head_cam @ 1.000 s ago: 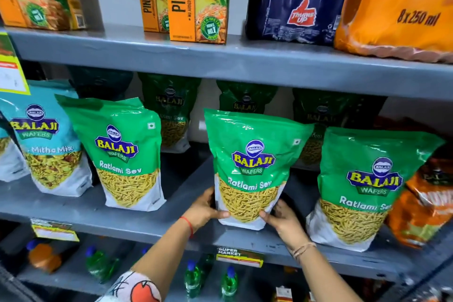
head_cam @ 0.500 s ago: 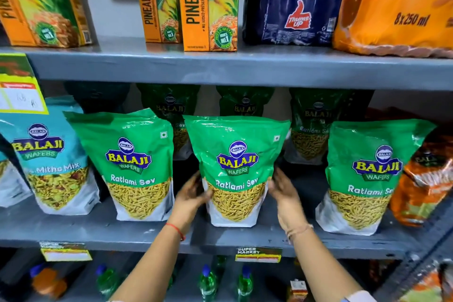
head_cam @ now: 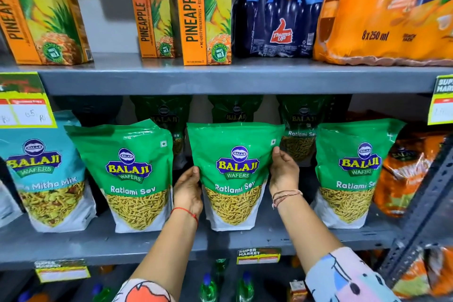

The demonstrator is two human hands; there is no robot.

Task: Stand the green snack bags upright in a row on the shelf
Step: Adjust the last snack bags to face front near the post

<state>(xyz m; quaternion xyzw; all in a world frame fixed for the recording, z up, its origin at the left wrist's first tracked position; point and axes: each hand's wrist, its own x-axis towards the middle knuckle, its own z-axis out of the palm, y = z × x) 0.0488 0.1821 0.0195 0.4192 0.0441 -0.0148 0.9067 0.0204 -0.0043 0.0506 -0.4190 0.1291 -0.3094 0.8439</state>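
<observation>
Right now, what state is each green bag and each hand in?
Left green bag: upright, untouched.
Middle green bag: upright on the shelf, held at both sides.
Right green bag: upright, untouched.
Left hand: on middle bag's left edge.
Right hand: on its right edge.

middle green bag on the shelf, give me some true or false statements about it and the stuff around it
1. Both hands touch the middle green bag: the left hand on its left edge, the right hand on its right edge. True.
2. The middle green bag lies flat on the shelf. False: it stands upright on its base.
3. A blue bag stands at the left end of the front row. True.
4. Only one green bag stands in the front row. False: there are three, including the left green bag and the right green bag.
5. Pineapple juice cartons stand on the shelf above. True.
</observation>
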